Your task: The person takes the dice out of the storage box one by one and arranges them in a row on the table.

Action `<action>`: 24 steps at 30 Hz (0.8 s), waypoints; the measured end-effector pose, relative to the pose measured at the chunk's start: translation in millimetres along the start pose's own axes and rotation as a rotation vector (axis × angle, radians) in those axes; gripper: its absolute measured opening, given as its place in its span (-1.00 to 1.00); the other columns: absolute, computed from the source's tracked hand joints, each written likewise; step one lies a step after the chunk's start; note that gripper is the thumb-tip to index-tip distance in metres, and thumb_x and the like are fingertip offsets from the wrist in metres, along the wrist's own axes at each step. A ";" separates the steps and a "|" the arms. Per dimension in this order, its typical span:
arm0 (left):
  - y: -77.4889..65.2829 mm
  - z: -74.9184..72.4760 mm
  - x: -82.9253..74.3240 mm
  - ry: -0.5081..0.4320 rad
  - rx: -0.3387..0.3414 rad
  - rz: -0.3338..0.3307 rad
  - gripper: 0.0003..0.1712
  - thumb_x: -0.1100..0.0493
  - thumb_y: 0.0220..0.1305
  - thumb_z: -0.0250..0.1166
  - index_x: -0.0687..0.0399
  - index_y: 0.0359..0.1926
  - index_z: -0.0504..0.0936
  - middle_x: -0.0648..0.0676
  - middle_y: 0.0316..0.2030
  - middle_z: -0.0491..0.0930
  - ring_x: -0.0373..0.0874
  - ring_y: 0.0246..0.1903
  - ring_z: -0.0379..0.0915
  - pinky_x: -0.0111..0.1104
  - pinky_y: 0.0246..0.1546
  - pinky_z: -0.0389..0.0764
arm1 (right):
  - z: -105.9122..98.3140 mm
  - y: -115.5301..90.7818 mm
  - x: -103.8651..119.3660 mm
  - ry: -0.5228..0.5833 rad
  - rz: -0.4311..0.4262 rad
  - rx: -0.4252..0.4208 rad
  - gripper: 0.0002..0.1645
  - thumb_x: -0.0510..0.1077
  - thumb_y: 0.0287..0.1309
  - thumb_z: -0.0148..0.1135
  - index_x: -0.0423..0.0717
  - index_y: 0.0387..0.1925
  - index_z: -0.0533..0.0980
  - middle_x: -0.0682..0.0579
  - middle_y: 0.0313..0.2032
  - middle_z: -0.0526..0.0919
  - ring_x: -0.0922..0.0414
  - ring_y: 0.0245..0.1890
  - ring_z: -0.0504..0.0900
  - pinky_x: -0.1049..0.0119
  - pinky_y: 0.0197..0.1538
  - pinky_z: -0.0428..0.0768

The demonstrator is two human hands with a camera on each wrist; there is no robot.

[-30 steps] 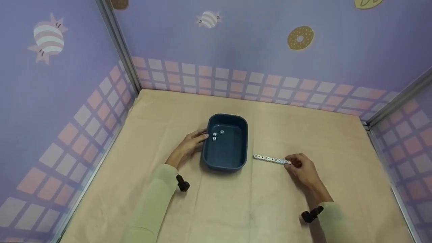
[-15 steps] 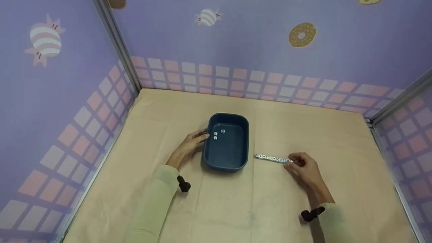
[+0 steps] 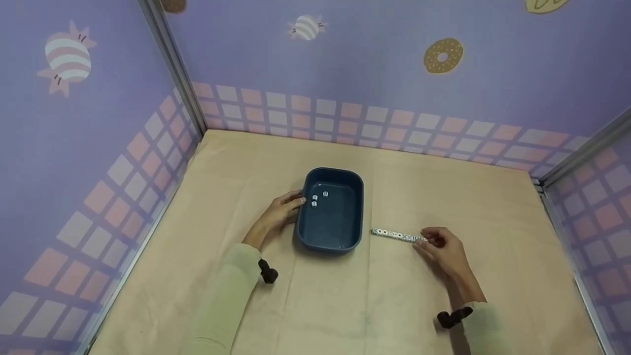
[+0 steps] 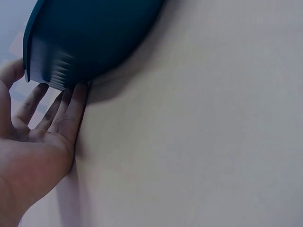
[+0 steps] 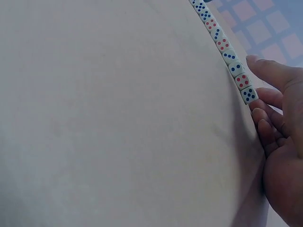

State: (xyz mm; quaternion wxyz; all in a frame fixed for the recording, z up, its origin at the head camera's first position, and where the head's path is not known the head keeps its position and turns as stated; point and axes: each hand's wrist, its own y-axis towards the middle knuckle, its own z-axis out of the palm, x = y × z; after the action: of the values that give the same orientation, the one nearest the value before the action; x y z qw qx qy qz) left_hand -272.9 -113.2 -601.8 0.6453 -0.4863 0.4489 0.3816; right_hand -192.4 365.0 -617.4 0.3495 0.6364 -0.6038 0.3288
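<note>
My left hand (image 3: 277,213) holds the left side of a dark blue plastic bin (image 3: 331,224). Its thumb lies over the rim, and in the left wrist view its fingers (image 4: 71,111) touch the outer wall of the bin. Three small white dice (image 3: 314,197) lie inside, near the left wall. To the right of the bin, a straight row of several white dice (image 3: 394,234) runs toward my right hand (image 3: 446,249). That hand's thumb and forefinger pinch the row's right end. Red and blue dots show on the dice (image 5: 236,68) in the right wrist view.
A beige cloth (image 3: 315,315) covers the table under everything. Purple walls (image 3: 365,59) with pink and white squares stand at the back and on both sides. Grey metal posts (image 3: 172,69) mark the corners.
</note>
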 end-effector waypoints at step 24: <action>-1.9 0.6 4.1 0.118 -0.019 0.074 -0.33 -0.05 0.58 0.27 -0.04 0.59 0.38 0.15 0.47 0.42 0.11 0.38 0.47 -0.10 0.34 0.55 | 3.7 13.9 21.8 -0.014 -0.038 -0.087 -0.48 -0.11 0.38 0.46 -0.28 0.24 0.56 -0.20 0.05 0.64 0.07 0.02 0.57 0.48 0.06 0.55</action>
State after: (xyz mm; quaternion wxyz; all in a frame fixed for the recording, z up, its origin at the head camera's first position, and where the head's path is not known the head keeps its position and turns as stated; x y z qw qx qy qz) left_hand -269.7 -112.8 -605.1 0.5985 -0.4969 0.5003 0.3802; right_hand -205.1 349.8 -600.4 0.3788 0.6343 -0.6079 0.2909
